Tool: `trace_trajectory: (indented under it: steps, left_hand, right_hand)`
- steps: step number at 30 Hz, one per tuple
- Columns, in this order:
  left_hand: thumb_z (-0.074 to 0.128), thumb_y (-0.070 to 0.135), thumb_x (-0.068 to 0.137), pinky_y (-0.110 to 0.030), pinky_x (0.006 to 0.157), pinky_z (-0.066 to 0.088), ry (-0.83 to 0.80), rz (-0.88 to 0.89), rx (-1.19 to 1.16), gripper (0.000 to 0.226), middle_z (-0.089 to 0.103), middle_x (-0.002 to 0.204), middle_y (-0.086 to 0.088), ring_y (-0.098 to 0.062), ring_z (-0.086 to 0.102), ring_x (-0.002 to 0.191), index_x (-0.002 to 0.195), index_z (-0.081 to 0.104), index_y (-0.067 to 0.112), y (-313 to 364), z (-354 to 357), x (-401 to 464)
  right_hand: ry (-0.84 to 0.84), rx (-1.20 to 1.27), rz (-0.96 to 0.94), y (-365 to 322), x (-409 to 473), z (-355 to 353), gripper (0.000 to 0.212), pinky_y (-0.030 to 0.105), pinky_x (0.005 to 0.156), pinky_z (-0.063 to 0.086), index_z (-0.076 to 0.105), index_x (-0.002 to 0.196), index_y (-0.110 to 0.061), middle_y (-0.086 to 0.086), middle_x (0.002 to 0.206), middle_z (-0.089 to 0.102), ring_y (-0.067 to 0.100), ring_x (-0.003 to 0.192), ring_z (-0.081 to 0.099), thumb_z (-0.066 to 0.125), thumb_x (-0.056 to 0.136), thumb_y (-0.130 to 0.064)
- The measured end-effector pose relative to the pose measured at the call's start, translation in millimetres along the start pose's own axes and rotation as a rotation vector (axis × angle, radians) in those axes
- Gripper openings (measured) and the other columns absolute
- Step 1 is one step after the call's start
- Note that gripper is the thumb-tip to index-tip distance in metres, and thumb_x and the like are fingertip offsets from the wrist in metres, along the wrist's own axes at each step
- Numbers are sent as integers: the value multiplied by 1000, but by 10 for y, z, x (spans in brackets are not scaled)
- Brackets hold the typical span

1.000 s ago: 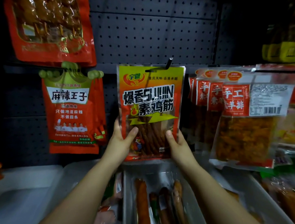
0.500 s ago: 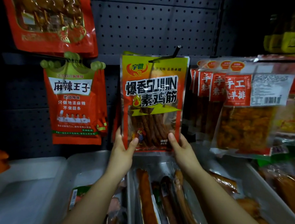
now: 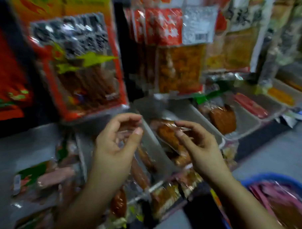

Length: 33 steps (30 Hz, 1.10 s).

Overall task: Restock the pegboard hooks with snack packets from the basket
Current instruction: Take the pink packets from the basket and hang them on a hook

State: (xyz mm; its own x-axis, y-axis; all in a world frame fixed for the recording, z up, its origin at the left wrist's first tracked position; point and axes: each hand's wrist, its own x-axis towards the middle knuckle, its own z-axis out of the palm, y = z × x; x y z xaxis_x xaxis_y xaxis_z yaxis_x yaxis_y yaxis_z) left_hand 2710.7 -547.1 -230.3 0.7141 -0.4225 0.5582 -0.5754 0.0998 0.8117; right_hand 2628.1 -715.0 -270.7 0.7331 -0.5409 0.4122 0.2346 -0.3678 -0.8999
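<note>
Left hand: the left hand (image 3: 117, 140) is in the middle of the frame, a little left of centre, palm turned inward. Its fingers are loosely curved with a wide gap between thumb and the other fingers, and it holds nothing.
Right hand: the right hand (image 3: 200, 146) is just right of centre, facing the left one, well apart from it. Its fingers are also relaxed and half bent, with nothing between them.
Snack packet: the orange snack packet (image 3: 79, 64) with dark sticks behind a clear window hangs in the upper left of the frame, tilted, above the left hand and not touched by either hand. The picture is blurred, so I cannot tell how it sits on its hook.
Neighbour packets: red and white packets (image 3: 172, 49) with orange content hang in the upper centre, right of the snack packet.
Trays: grey trays (image 3: 246, 125) with wrapped sausages and other meat snacks lie under the hands and run to the right side of the frame.
Basket: the blue basket (image 3: 268, 178) is in the lower right corner, beside the right forearm, with pink and brown packets inside.
</note>
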Motion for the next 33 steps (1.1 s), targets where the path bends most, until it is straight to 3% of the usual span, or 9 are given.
trace_trajectory:
  steps: [7, 13, 19, 21, 23, 26, 28, 30, 33]
  left_hand:
    - [59, -1, 87, -8, 69, 47, -443, -341, -315, 24, 67, 78, 10, 3, 61, 73, 87, 62, 23, -337, 1568, -636]
    - [57, -5, 87, -3, 60, 42, -681, -596, -178, 15, 60, 79, 2, 4, 59, 67, 93, 59, 10, -1144, 2771, -1306]
    - [72, -2, 76, -49, 100, 43, -427, -704, 247, 57, 49, 125, -26, -39, 51, 116, 125, 44, 1, -2144, 3173, -1725]
    - [76, 1, 73, -33, 98, 46, -292, -767, 228, 69, 50, 128, -24, -29, 53, 113, 130, 37, -1, -2284, 3217, -1742]
    - [74, -1, 75, -13, 76, 49, -213, -768, 149, 52, 60, 111, -17, -15, 62, 92, 121, 49, -1, -2364, 3262, -1726]
    - [69, 6, 82, -34, 71, 54, -352, -647, 151, 15, 68, 86, -15, -25, 68, 80, 95, 64, 1, -2349, 3343, -1692]
    - [66, 12, 86, -31, 67, 50, -406, -566, 141, 2, 67, 76, -4, -20, 64, 70, 86, 65, 11, -2292, 3425, -1657]
    - [62, 15, 90, -25, 62, 50, -414, -535, 60, 13, 67, 77, 9, -7, 64, 69, 82, 63, 25, -2180, 3531, -1599]
    - [56, 16, 94, -25, 74, 55, -394, -648, -196, 15, 71, 94, 6, -11, 69, 89, 95, 63, 29, -2094, 3736, -1512]
  right_hand:
    - [304, -161, 366, 712, -1053, -1500, 16, 11, 61, 47, 68, 94, -13, -9, 71, 68, -5, 59, 59, 56, 92, -2]
    - [403, -305, 797, 1560, -1834, -2510, 16, 19, 54, 41, 63, 101, 9, 8, 70, 61, 4, 51, 54, 56, 93, -3]
    - [260, -562, 996, 2361, -2098, -2784, 10, 27, 66, 41, 64, 87, -12, 5, 79, 63, 18, 70, 55, 62, 90, -22]
    - [234, -605, 994, 2574, -2067, -2782, 22, 30, 68, 44, 65, 96, -7, 8, 88, 68, 19, 75, 58, 61, 91, -28]
    - [253, -642, 982, 2747, -1993, -2789, 23, 28, 70, 45, 66, 106, -8, 9, 101, 70, 21, 83, 61, 60, 92, -25]
    - [290, -717, 972, 2994, -1874, -2885, 29, 34, 87, 48, 63, 117, -10, 13, 118, 63, 28, 104, 60, 60, 90, -21]
    - [268, -783, 986, 3140, -1798, -2989, 37, 39, 96, 45, 56, 126, -11, 16, 129, 54, 32, 113, 54, 58, 91, -26]
    - [227, -817, 1013, 3254, -1725, -3083, 48, 46, 104, 40, 45, 137, -15, 14, 144, 41, 34, 124, 47, 53, 94, -35]
    - [141, -845, 1088, 3398, -1649, -3129, 59, 51, 114, 25, 28, 148, -24, 10, 159, 18, 35, 141, 26, 41, 96, -49]
